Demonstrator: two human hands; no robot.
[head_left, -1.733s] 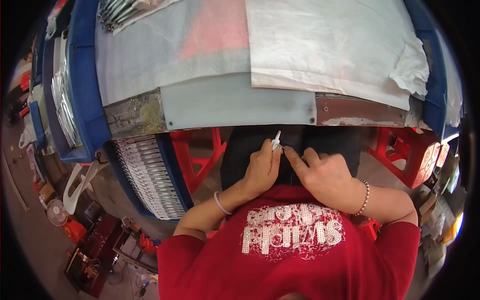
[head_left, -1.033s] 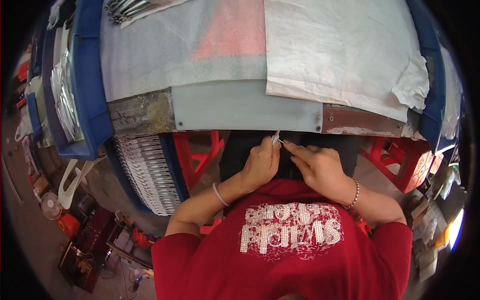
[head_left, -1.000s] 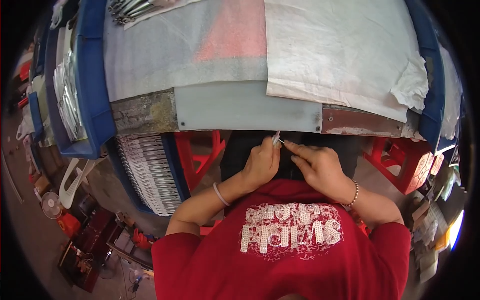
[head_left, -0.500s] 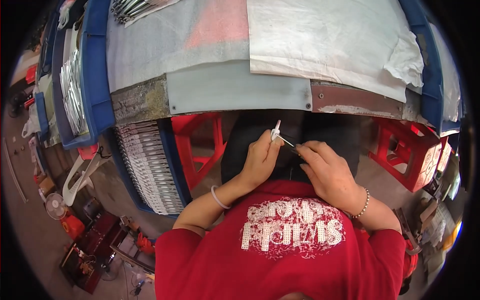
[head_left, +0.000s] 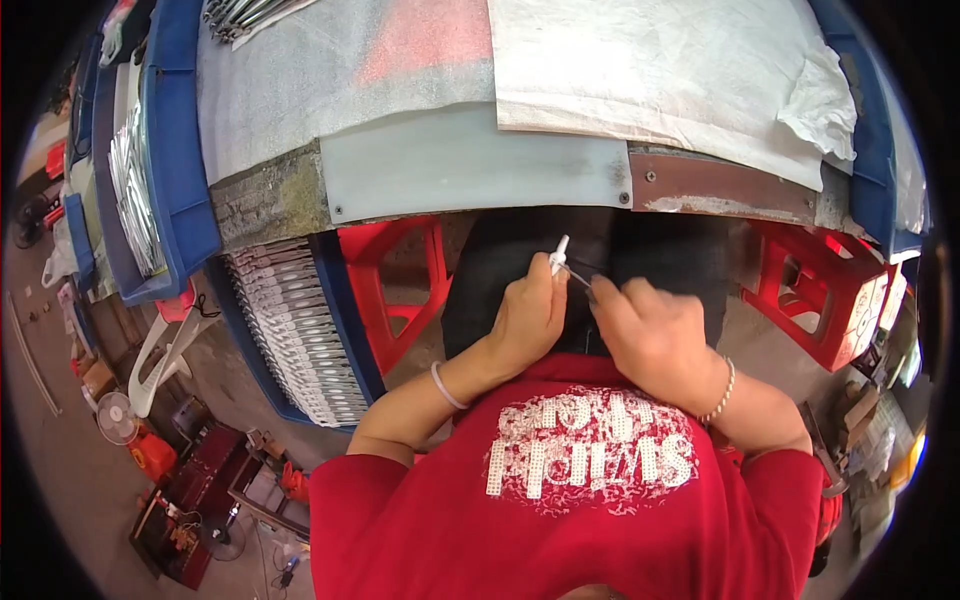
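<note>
My left hand [head_left: 530, 312] is closed in a pinch round a small white plastic piece [head_left: 558, 256] with a narrow tip pointing up and away. A thin rod [head_left: 578, 279] slants between that piece and the fingers of my right hand [head_left: 648, 318]. The right fingers are curled and pinched at the rod's near end, and motion blurs them. Both hands are over my lap, in front of the table edge. My left palm hides the lower part of the white piece.
The table [head_left: 475, 160] has pale sheets on it, with a bundle of metal rods [head_left: 245, 15] at the far left. A blue bin [head_left: 185, 165] holds slim silver pieces. Below it, a blue crate [head_left: 345, 315] is stacked with silver-white parts. Red stools [head_left: 405, 290] stand under the table.
My right hand has turned and its fingers have curled in more, with the rod still between the hands. The left hand and white piece have shifted only slightly.
</note>
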